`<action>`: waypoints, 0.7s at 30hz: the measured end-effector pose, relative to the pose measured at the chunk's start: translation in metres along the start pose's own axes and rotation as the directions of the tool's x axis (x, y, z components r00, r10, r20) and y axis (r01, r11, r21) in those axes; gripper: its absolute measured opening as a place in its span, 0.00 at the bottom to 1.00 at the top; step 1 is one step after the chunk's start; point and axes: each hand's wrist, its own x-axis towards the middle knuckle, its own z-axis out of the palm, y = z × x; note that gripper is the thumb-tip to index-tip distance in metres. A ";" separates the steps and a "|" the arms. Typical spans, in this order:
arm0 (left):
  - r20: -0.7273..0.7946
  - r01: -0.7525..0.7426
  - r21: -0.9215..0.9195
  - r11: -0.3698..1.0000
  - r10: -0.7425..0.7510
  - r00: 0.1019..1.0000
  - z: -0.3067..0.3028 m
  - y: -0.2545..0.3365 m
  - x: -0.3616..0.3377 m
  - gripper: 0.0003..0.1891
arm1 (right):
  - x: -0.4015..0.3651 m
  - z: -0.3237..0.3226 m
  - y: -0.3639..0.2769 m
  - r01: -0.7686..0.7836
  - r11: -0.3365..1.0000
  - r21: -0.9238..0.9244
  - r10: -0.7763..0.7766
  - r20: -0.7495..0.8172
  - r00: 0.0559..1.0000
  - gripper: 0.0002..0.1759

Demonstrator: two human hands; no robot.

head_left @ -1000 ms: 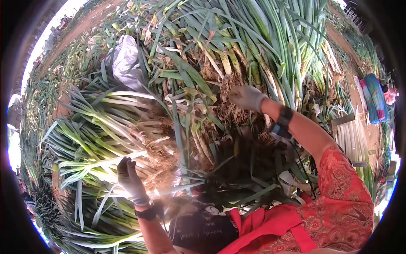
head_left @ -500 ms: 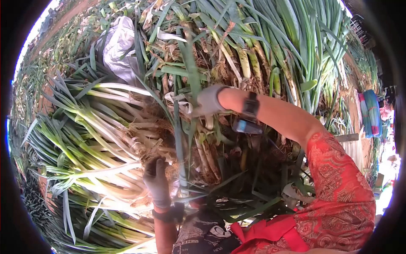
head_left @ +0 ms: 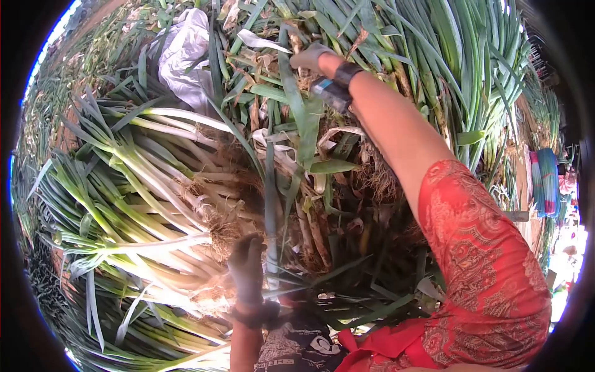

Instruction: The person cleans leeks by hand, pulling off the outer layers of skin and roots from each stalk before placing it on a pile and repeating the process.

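Observation:
My right hand [head_left: 312,59], gloved, reaches to the far pile with its fingers closed at the base of a dry-skinned green onion stalk [head_left: 295,41]. The exact grip is partly hidden. A broad green leaf [head_left: 305,127] hangs just below that hand. Nearer my body, my left hand [head_left: 246,266], also gloved, is raised with its fingers loosely bent and apart, and nothing shows in it. It is beside the root ends [head_left: 226,232] of a heap of pale-stemmed green onions [head_left: 155,204], whose leaves point left.
Behind the heap lies a white plastic sack [head_left: 186,59]. Uncleaned green onions [head_left: 446,62] with long leaves are piled at the back right. Loose leaves and dry skins [head_left: 273,139] litter the middle. A blue-and-red bundle [head_left: 544,183] is at the far right.
My right hand has moved up and away, from the middle to the far pile. The blurred leaf beside it now hangs still. My left hand has shifted slightly right and down in view.

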 end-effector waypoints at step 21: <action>0.453 -0.362 0.370 0.856 0.174 0.875 0.078 0.211 -0.108 0.10 | -0.576 -0.058 0.194 -0.142 0.526 0.838 0.075 0.120 0.990 0.18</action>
